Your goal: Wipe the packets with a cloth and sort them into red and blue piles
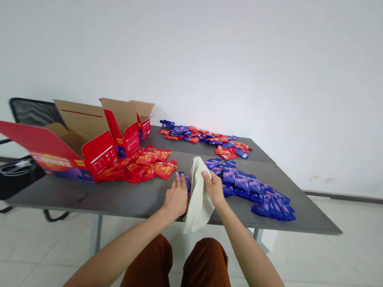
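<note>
My right hand [213, 188] grips a cream cloth bag [197, 202], its thumb on the near face and the bag hanging over the table's front edge. Just to the left, my left hand [176, 197] has its fingers over a small blue packet [185, 179] against the bag's side; the thumb is hidden. Beyond and right of my right hand lie many blue packets [248, 185] in overlapping rows. Left of my left hand is a heap of red-orange packets [145, 164].
Open red cardboard boxes [100, 155] with raised flaps line the table's left side. Mixed red and blue packets [208, 138] spread across the far part of the dark table [138, 199]. A black mesh chair [33, 112] stands left; a white wall [200, 49] rises behind.
</note>
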Available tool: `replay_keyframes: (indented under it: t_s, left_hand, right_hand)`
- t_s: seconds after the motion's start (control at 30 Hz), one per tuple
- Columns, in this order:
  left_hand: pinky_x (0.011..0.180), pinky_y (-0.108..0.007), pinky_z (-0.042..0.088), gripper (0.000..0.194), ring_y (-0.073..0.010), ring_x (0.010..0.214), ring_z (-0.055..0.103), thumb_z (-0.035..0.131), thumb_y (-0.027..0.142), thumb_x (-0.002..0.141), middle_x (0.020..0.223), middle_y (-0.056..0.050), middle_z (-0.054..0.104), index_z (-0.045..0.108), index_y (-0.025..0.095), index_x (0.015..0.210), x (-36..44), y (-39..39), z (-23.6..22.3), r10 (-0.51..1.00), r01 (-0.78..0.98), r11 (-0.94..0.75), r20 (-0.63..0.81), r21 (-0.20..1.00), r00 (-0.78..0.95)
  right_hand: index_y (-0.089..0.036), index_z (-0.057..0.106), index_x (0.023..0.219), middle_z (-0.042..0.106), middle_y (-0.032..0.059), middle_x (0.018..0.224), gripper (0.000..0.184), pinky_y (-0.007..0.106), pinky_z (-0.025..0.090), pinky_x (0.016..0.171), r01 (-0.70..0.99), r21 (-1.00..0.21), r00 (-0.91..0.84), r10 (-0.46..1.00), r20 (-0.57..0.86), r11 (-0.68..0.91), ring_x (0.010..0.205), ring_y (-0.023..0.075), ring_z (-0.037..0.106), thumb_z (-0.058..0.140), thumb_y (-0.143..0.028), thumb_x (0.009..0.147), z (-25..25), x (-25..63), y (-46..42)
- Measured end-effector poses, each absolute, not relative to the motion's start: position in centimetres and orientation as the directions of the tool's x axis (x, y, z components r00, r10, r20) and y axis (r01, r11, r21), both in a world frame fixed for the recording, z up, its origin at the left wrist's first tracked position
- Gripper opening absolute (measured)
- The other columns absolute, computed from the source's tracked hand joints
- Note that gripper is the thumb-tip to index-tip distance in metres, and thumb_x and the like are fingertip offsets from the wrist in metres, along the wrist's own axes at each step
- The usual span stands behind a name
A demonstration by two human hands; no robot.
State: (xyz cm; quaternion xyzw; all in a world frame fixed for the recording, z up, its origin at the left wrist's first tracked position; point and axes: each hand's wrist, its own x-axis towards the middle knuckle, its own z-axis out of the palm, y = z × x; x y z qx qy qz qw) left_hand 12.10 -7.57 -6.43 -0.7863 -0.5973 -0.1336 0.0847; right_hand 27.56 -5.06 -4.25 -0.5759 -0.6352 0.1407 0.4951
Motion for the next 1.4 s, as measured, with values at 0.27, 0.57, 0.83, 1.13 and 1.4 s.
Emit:
replay_keyframes:
  t_s: [0.27, 0.57, 0.83, 1.13, 1.4]
  left_hand:
    - [0.072, -0.036, 0.051, 0.04, -0.028, 0.083, 0.068, 0.033, 0.011, 0.089, 0.09, -0.023, 0.068, 0.055, 0.001, 0.121, 13.1, -5.8, -5.3, 0.962, 0.951, -0.12, 0.271, 0.284, 0.04]
    - [0.065, -0.025, 0.047, 0.029, -0.018, 0.072, 0.064, 0.048, 0.014, 0.071, 0.08, -0.007, 0.072, 0.07, 0.011, 0.089, 8.7, -3.1, -9.2, 0.996, 0.223, -0.089, 0.086, 0.971, 0.021]
    - [0.062, -0.025, 0.046, 0.017, -0.0169, 0.067, 0.06, 0.058, 0.015, 0.063, 0.07, -0.004, 0.068, 0.068, 0.012, 0.076, 8.6, -2.2, -9.7, 1.0, 0.072, 0.011, -0.011, 0.997, -0.004]
    - [0.053, -0.024, 0.045, 0.02, -0.0158, 0.056, 0.058, 0.057, 0.025, 0.067, 0.058, -0.002, 0.063, 0.068, 0.013, 0.078, 8.6, -2.4, -10.2, 0.997, -0.048, 0.068, -0.067, 0.996, 0.037]
    - [0.057, -0.027, 0.045, 0.018, -0.0178, 0.059, 0.059, 0.066, 0.021, 0.057, 0.06, -0.003, 0.066, 0.068, 0.012, 0.073, 8.4, -2.1, -9.7, 0.992, -0.099, 0.096, -0.088, 0.99, 0.089]
  right_hand:
    - [-0.014, 0.067, 0.097, 0.064, 0.0052, 0.084, 0.049, 0.029, 0.044, 0.069, 0.43, -0.827, 0.196, 0.857, 0.476, 0.361, 0.075, 0.0189, 0.054, 0.043, -0.056, 0.089, -5.6, 29.8, -8.2]
    - [-0.029, 0.034, 0.146, 0.055, 0.0104, 0.111, 0.051, 0.038, 0.04, 0.086, 0.813, -0.412, -0.178, 0.849, 0.497, 0.411, 0.1, 0.0245, 0.048, 0.038, -0.043, 0.097, -6.7, 23.7, -7.9]
    - [-0.036, 0.016, 0.15, 0.027, 0.0102, 0.151, 0.053, 0.061, 0.022, 0.099, 0.935, -0.199, -0.257, 0.948, 0.187, 0.292, 0.134, 0.0339, 0.022, 0.024, -0.048, 0.099, -7.2, 21.6, -5.4]
    - [-0.01, 0.029, 0.147, 0.028, 0.0161, 0.152, 0.06, 0.043, 0.015, 0.113, 0.914, -0.246, -0.278, 0.94, 0.198, 0.323, 0.142, 0.0239, 0.017, 0.025, -0.045, 0.099, -7.3, 22.2, -3.7]
    - [-0.017, 0.035, 0.145, 0.038, 0.0061, 0.148, 0.055, 0.035, 0.019, 0.114, 0.825, -0.308, -0.438, 0.881, 0.182, 0.474, 0.139, 0.0165, 0.029, 0.02, -0.045, 0.1, -7.9, 22.9, -3.5]
